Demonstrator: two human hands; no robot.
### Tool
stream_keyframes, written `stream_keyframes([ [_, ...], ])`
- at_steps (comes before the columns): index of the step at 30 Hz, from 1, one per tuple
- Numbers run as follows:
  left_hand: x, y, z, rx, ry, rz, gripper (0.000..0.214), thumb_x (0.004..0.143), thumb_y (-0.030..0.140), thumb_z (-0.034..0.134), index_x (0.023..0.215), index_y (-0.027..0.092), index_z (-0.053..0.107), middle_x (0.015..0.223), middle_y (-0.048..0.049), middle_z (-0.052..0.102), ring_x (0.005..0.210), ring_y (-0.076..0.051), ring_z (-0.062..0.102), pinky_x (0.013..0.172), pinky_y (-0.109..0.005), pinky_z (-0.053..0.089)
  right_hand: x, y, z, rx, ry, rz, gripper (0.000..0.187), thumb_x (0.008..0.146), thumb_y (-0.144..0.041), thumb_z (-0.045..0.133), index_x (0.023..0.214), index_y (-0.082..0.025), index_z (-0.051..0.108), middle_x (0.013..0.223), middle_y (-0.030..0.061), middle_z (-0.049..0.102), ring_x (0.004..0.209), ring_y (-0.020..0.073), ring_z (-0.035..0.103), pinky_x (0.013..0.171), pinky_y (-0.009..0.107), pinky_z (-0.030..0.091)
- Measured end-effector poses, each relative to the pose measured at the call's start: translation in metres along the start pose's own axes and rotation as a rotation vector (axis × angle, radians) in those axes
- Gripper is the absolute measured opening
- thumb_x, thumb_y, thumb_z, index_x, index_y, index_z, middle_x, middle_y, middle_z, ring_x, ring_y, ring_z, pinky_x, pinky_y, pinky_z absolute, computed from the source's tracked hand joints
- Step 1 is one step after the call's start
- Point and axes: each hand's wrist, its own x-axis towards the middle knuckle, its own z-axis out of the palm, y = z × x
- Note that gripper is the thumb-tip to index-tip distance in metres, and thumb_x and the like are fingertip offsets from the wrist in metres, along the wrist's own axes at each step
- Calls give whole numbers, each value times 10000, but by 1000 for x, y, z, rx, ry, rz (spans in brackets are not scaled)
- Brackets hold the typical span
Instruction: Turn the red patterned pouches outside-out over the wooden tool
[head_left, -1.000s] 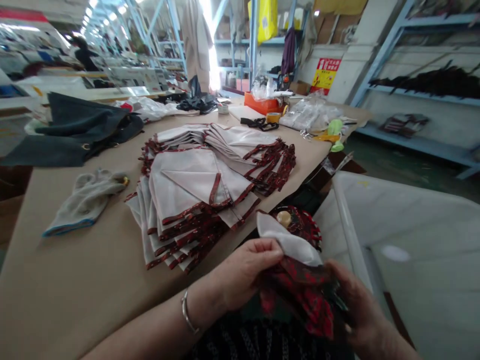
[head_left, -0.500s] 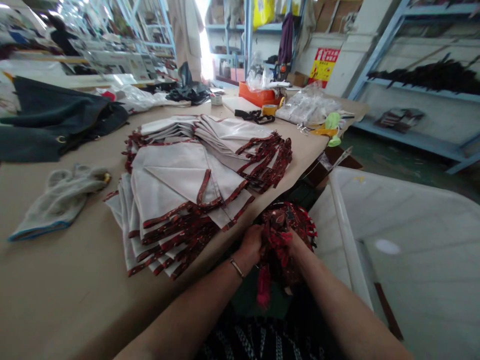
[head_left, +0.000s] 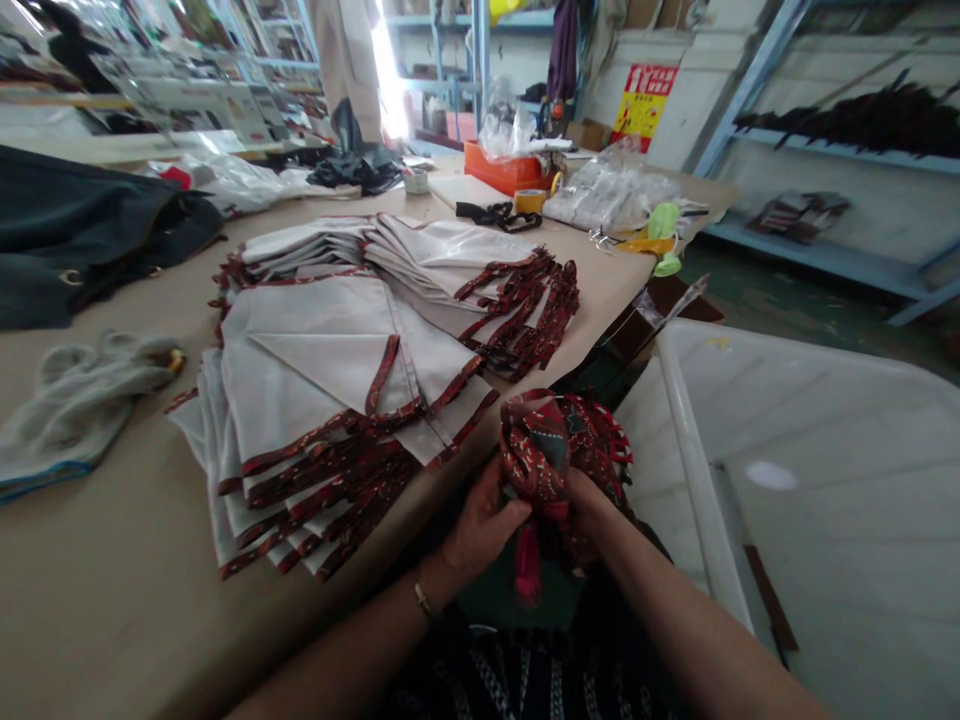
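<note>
Both hands, left hand (head_left: 480,525) and right hand (head_left: 589,500), are clamping together on a bunched red patterned cloth (head_left: 544,450), soft and crumpled, its long axis running vertically, a red tassel (head_left: 527,570) hanging downward. It is sitting just off the surface (head_left: 112,600) near edge, right of stacked white red-trimmed pieces (head_left: 330,370).
</note>
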Motion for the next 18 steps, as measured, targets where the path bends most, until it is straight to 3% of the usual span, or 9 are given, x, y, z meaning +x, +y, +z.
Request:
stream_keyframes([
  [4, 19, 47, 15, 24, 118, 48, 184, 799, 368, 633, 820, 190, 673, 820, -25, 661, 813, -175, 586, 792, -289, 503, -3, -30, 2, 134, -54, 47, 237, 787, -411, 583, 795, -196, 680, 783, 79, 740, 780, 239, 702, 713, 361, 570],
  [7, 36, 66, 27, 11, 199, 115, 142, 717, 300, 698, 716, 187, 612, 716, 14, 610, 707, -132, 536, 683, -233, 464, 6, -40, -5, 117, 12, 55, 265, 802, -422, 544, 839, -191, 668, 810, 80, 739, 836, 233, 702, 774, 378, 563],
  [9, 36, 59, 28, 45, 246, 70, 161, 677, 260, 711, 676, 186, 568, 650, 41, 562, 635, -107, 497, 615, -209, 422, 12, -32, -12, 8, 107, 78, 271, 805, -421, 526, 774, -185, 655, 730, 86, 724, 820, 246, 702, 781, 406, 558],
  [12, 19, 27, 12, 205, 251, -80, 199, 672, 254, 709, 619, 185, 530, 578, 59, 505, 575, -102, 465, 574, -215, 391, 14, -10, -22, -119, 205, 59, 215, 762, -378, 597, 738, -173, 655, 743, 100, 723, 921, 277, 686, 874, 446, 517],
  [14, 1, 7, -6, 327, 259, -141, 191, 670, 249, 711, 622, 184, 538, 590, 55, 521, 592, -112, 482, 599, -231, 406, 8, 1, -24, -184, 259, -11, 248, 748, -369, 635, 868, -158, 683, 949, 116, 731, 1118, 280, 613, 1014, 449, 425],
  [16, -14, -1, -22, 418, 297, -170, 193, 665, 249, 714, 624, 183, 537, 598, 53, 528, 607, -123, 498, 618, -245, 418, -3, 3, -21, -230, 277, -106, 393, 766, -381, 635, 1093, -164, 659, 1231, 105, 649, 1298, 244, 476, 1130, 402, 291],
  [18, -21, 0, -31, 403, 296, -180, 172, 668, 254, 712, 675, 183, 556, 637, 42, 569, 644, -140, 543, 650, -260, 448, -15, -1, -14, -285, 198, -242, 525, 797, -405, 614, 1278, -198, 573, 1394, 71, 537, 1370, 209, 386, 1169, 352, 223],
])
